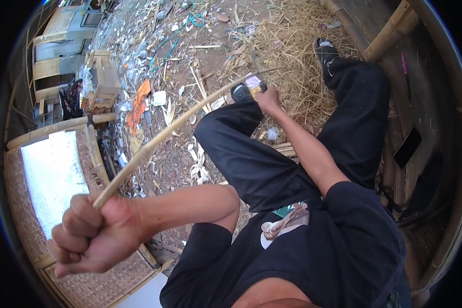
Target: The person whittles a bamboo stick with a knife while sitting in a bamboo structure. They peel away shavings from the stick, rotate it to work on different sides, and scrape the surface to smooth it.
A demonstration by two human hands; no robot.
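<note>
My left hand (95, 233) is raised at the lower left, its fingers curled into a fist around the end of a long, thin bamboo strip (177, 121). From there the strip slants up and right, past my right hand (268, 100), and its tip ends over the straw. My right hand is closed beside my shoe, on a small purple and yellow piece (252, 84) that lies against the strip. A narrow grey, blade-like shape (253, 59) shows just beyond it; whether my fingers also grip this cannot be made out.
Dry straw (297, 56) and litter cover the dirt ground between my legs and beyond. A woven bamboo platform (28, 190) with a white sheet (56, 174) stands at left, a small wooden stool (104, 82) behind it. On the bench at right lies a black phone (407, 147).
</note>
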